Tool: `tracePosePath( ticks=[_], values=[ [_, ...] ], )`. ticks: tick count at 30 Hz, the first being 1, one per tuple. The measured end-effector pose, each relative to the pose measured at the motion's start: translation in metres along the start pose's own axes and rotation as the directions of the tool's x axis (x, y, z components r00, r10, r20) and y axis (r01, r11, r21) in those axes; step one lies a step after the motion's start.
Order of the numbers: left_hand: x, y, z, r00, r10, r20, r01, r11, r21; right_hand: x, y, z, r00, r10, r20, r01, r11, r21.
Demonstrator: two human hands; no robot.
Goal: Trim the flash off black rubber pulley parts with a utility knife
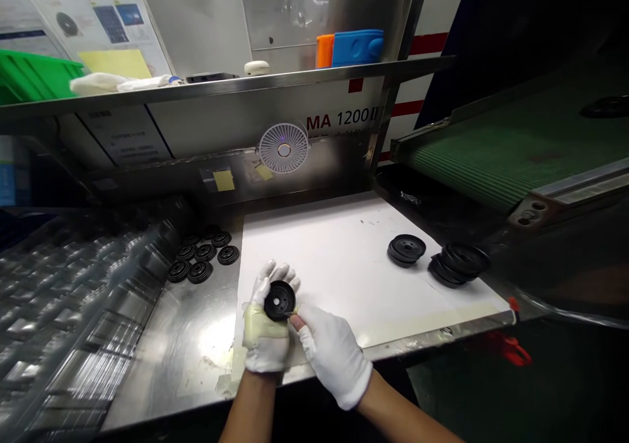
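Observation:
My left hand, in a white glove with pale yellow tape around it, cradles a black ribbed disc with a central hole. My right hand, also white-gloved, comes in from the lower right. Its fingertips pinch a small thin tool against the disc's lower edge. The tool is mostly hidden by the fingers, so its exact kind is unclear. Both hands are over the near edge of a white sheet.
Further black discs lie on the white sheet as a pair and a tilted stack, with several more on the steel bench. A clear moulded tray is at left, a green conveyor belt at right, and a steel shelf ahead.

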State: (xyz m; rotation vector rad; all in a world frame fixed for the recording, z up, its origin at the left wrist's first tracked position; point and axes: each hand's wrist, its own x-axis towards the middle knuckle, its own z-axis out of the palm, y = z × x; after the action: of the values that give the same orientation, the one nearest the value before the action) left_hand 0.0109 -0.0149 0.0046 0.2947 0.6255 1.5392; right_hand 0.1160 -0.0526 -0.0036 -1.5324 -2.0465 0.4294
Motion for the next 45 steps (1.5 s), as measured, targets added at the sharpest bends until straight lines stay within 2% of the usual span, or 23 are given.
tracePosePath(
  ticks=[3, 5, 14, 23, 29, 34, 40, 42, 45],
  values=[
    [-0.006, 0.008, -0.004, 0.981, -0.175, 0.083, 0.170, 0.983, 0.065, 0.000, 0.006, -0.003, 1.000, 0.003, 0.008, -0.003, 1.000, -0.010],
    [-0.007, 0.010, -0.004, 0.982, -0.158, 0.101, 0.156, 0.987, 0.022, 0.002, 0.009, -0.005, 1.000, -0.005, 0.010, 0.005, 1.000, -0.011],
    [0.004, 0.001, 0.005, 0.994, -0.113, -0.008, 0.111, 0.983, -0.145, 0.004, 0.008, 0.000, 0.999, 0.024, -0.047, -0.029, 0.994, -0.108],
    [0.011, -0.003, 0.001, 0.987, -0.014, -0.157, -0.012, 0.986, -0.164, -0.001, -0.003, 0.009, 0.999, 0.006, -0.034, -0.009, 0.993, -0.114],
    [0.001, 0.007, -0.005, 0.988, -0.143, -0.054, 0.142, 0.990, -0.025, -0.001, 0.003, 0.007, 0.999, 0.011, -0.035, -0.015, 0.994, -0.104],
    [0.004, 0.002, 0.003, 0.990, -0.076, -0.119, 0.057, 0.987, -0.151, -0.001, 0.001, 0.009, 0.997, 0.048, -0.054, -0.053, 0.994, -0.097],
    [0.009, -0.006, 0.005, 0.976, 0.055, -0.211, -0.091, 0.982, -0.163, -0.005, -0.009, 0.015, 0.999, 0.030, -0.040, -0.033, 0.996, -0.087],
    [0.007, -0.004, 0.002, 0.979, 0.027, -0.202, -0.055, 0.989, -0.134, -0.005, -0.007, 0.015, 0.999, 0.033, -0.039, -0.036, 0.995, -0.091],
    [0.004, 0.000, -0.005, 0.988, -0.099, -0.119, 0.089, 0.992, -0.087, -0.005, 0.000, 0.012, 0.997, 0.055, -0.051, -0.060, 0.993, -0.099]
  ],
)
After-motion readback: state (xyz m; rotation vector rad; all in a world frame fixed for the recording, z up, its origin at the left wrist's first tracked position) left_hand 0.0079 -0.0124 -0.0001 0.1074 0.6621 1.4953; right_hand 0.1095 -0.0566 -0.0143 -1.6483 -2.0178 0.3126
